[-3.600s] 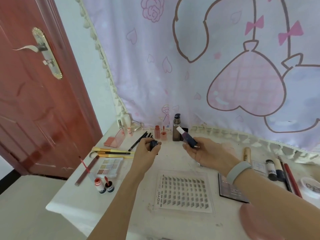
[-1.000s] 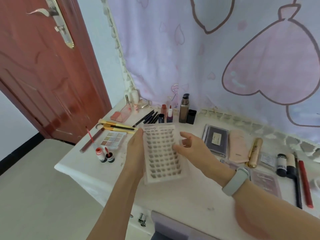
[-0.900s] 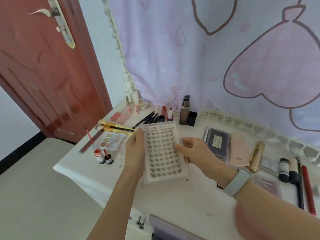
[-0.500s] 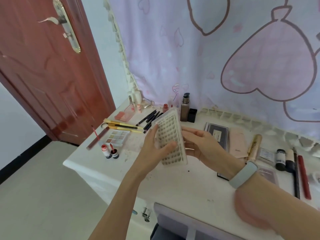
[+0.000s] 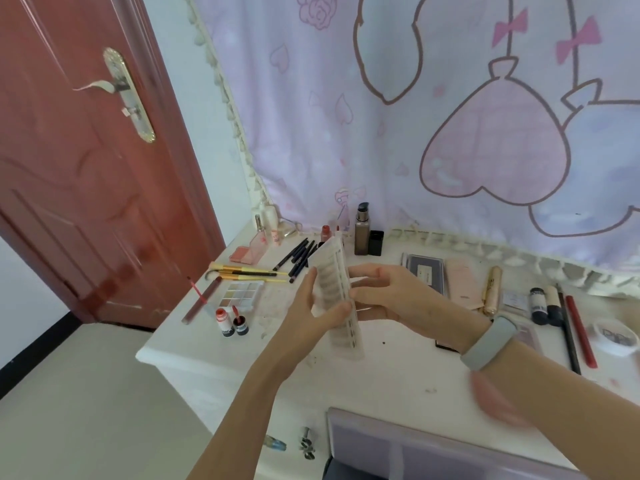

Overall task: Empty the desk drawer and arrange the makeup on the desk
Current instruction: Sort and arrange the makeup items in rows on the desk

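A clear plastic false-lash tray [image 5: 337, 289] is raised above the white desk [image 5: 398, 372], tilted almost edge-on to me. My left hand [image 5: 313, 311] grips its left side, thumb across the front. My right hand [image 5: 388, 296] holds its right side with the fingers behind it. Below, the open drawer [image 5: 433, 448] juts from the desk's front. Makeup lies spread over the desk: an eyeshadow palette [image 5: 239, 295], gold-handled brushes [image 5: 249, 271], black pencils [image 5: 299, 254] and a foundation bottle [image 5: 362, 230].
A red door [image 5: 86, 168] stands at the left and a pink curtain [image 5: 433, 116] hangs behind the desk. A dark palette [image 5: 426, 271], a pink case [image 5: 462, 282], a gold tube [image 5: 491, 289] and red and black pencils [image 5: 576, 330] lie at the right.
The lash tray has been lifted from flat on the desk and turned from facing me to nearly edge-on. Both hands stay on it. My view has tilted up.
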### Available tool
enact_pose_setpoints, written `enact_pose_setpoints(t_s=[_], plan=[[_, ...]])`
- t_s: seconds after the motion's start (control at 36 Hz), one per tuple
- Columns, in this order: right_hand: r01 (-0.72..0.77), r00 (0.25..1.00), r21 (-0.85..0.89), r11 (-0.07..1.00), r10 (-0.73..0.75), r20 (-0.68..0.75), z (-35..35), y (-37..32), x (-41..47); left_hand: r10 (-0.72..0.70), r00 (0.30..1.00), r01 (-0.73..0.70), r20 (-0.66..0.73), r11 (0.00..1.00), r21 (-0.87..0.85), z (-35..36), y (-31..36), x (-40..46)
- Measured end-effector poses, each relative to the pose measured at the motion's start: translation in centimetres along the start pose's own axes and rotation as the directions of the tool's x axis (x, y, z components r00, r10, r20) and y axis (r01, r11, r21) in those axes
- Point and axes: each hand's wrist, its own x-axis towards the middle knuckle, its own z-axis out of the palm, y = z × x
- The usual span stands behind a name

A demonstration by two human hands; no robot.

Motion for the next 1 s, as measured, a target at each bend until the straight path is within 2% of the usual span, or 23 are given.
enact_pose_setpoints(t_s=[0.28,0.44,0.58,0.81,1.0], plan=[[0.027,0.986,-0.112,0.993,-0.044,-0.159,1.0,0.6,0.3,0.132,0.991,-0.132,-0.003,0.991,-0.016,-0.7,1.3,-0.2],[0.054,0.969,-0.169,0.984,-0.092,-0.229,1.1,0.6,0.5,0.160,0.987,-0.161,0.017,0.982,0.103,-1.1,2.7,-0.8],[0.089,0.965,-0.225,0.970,-0.140,-0.222,1.7,0.5,0.4,0.187,0.979,-0.164,-0.077,0.956,0.243,-0.1,2.6,-0.6],[0.072,0.955,-0.232,0.970,-0.134,-0.264,1.7,0.0,0.8,0.204,0.970,-0.142,-0.136,0.921,0.364,1.2,2.1,-0.4],[0.097,0.947,-0.249,0.964,-0.167,-0.275,1.1,0.3,1.2,0.239,0.968,-0.175,-0.080,0.867,0.467,1.2,2.2,-0.2]])
